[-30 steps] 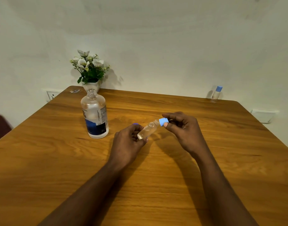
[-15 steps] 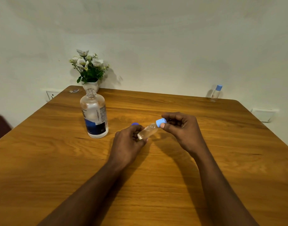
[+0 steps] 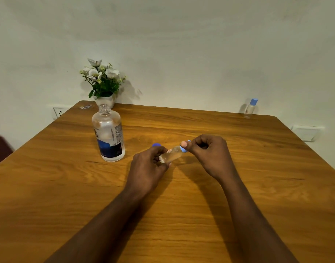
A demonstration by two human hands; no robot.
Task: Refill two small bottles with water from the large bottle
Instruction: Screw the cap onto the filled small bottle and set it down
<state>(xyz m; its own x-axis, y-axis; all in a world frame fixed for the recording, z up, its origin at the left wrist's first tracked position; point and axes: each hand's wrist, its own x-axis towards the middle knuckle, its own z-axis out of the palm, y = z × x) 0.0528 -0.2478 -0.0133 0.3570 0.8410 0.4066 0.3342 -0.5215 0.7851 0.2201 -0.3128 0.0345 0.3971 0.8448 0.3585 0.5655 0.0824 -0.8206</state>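
Note:
A small clear bottle lies tilted between my hands above the middle of the wooden table. My left hand grips its body. My right hand pinches its light blue cap with thumb and fingers. The large clear bottle, uncapped and with a blue label, stands upright to the left. A dark blue cap lies on the table just behind my left hand. A second small bottle with a blue cap stands at the far right corner.
A white vase of flowers stands at the far left corner, right behind the large bottle. A small wrapper lies at that corner. The wall runs along the table's far edge, with a socket low on the left.
My right hand has turned on the light blue cap, its thumb now over the cap's top. The small bottle stays in my left hand; nothing else moved.

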